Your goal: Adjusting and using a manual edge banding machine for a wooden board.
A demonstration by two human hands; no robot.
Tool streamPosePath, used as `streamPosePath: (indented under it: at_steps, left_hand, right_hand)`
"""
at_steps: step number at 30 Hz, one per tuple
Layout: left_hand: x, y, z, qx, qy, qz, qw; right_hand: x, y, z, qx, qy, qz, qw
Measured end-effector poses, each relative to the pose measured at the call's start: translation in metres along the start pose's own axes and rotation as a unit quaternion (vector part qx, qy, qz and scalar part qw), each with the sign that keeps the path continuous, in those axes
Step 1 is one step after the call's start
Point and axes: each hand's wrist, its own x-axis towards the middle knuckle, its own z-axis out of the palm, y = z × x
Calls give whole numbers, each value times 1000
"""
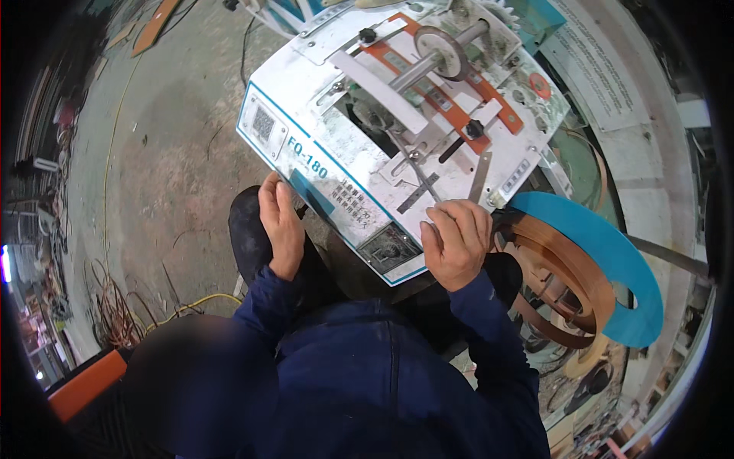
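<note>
White boxy machine: a white metal-cased machine with blue edge lines stands slantwise right in front of the seated person, its front panel facing the knees.
Left hand: the bare left hand is at the lower edge of that front panel, fingers bent and pointing up toward it; from here I cannot tell whether the grip is closed on anything or the fingertips touch.
Right hand: the bare right hand is at the machine's near right corner, fingers curled and thumb alongside; what lies under the fingers is hidden, so I cannot tell whether this grip holds something.
Beside the right hand: a narrow grey metal strip lies just beyond the knuckles, and a short dark slotted plate lies flat on the machine's top near them.
Machine top: two orange-red bars run slantwise, with a round grey-rimmed wheel on a metal shaft above them; black knobs and a long white flat bar sit close by.
Reel side: right of the machine, a big bright-blue disc stands beside a coil of brown banding.
Floor: on the stained concrete floor, left, lie a yellow cord and a brown tangle of strips.
</note>
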Motion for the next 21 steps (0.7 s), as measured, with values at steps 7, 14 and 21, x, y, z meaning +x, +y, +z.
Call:
streamPosePath:
  at_steps: [7,14,21]
  left_hand:
    - [-26,-36,-17,176,3,44,983]
    - [-43,-39,-32,9,-39,-73,997]
    - [-29,-49,-34,31,-24,-133,990]
  right_hand:
    - [-4,0,6,49,32,3,998]
    - [-13,8,15,23,51,37,998]
    - [-5,-1,14,-70,36,105,991]
